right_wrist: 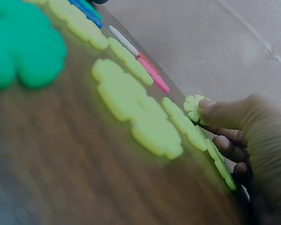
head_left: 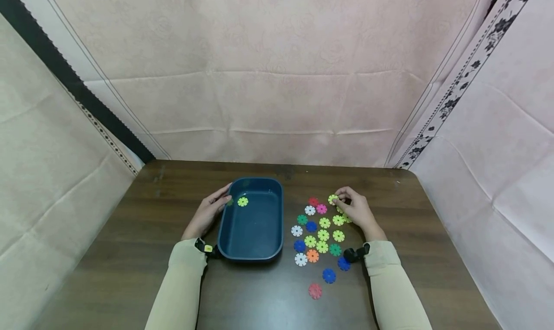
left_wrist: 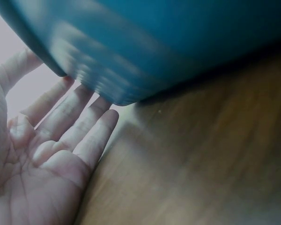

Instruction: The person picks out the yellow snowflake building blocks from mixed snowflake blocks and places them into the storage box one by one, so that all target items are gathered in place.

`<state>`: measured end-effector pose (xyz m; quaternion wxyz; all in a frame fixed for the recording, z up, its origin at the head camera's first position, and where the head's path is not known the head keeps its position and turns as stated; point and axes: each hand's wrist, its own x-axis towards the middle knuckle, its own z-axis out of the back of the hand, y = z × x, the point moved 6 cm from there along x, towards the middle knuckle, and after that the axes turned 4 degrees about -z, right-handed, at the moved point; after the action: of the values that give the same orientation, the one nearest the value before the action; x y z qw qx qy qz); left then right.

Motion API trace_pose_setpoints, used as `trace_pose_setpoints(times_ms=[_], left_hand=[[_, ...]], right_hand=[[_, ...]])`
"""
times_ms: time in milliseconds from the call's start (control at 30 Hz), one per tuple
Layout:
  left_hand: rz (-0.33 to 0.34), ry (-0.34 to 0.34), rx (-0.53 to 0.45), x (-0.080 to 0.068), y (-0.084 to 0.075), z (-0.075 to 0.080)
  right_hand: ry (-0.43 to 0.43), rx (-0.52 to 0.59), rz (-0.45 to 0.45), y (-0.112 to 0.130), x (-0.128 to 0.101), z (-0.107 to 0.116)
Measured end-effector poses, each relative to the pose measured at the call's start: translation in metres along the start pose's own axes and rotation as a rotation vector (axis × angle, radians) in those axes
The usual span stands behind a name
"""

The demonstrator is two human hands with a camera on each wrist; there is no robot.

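My left hand point(head_left: 208, 213) holds the upper left edge of a dark blue rectangular tray point(head_left: 251, 253). Its thumb is at the rim, and in the left wrist view the fingers point(left_wrist: 68, 110) lie against the outer wall. One yellow-green notched, flower-shaped disc point(head_left: 243, 201) lies in the tray. To the right, my right hand point(head_left: 357, 209) pinches another yellow-green disc point(right_wrist: 193, 107) between thumb and fingers, just above the table. Beneath and beside that hand lie several more yellow-green discs point(head_left: 338, 220), partly hidden by it.
Discs of other colours are scattered right of the tray: white point(head_left: 300, 259), blue point(head_left: 329, 275), green point(head_left: 335, 249), orange point(head_left: 312, 256), pink point(head_left: 321, 209) and red point(head_left: 315, 291). They lie flat on the brown wooden table point(head_left: 151, 272). Pale cloth point(head_left: 277, 104) hangs behind the table.
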<state>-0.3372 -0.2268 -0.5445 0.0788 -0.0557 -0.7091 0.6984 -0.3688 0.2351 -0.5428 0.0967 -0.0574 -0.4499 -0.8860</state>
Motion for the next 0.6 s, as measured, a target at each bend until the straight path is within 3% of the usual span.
trace_pose_setpoints(times_ms=[600], left_hand=[[-0.017,0.007,0.006,0.0000,0.0008,0.0001]], right_hand=[[-0.033,0.032,-0.001,0.0007,-0.0006,0.0020]])
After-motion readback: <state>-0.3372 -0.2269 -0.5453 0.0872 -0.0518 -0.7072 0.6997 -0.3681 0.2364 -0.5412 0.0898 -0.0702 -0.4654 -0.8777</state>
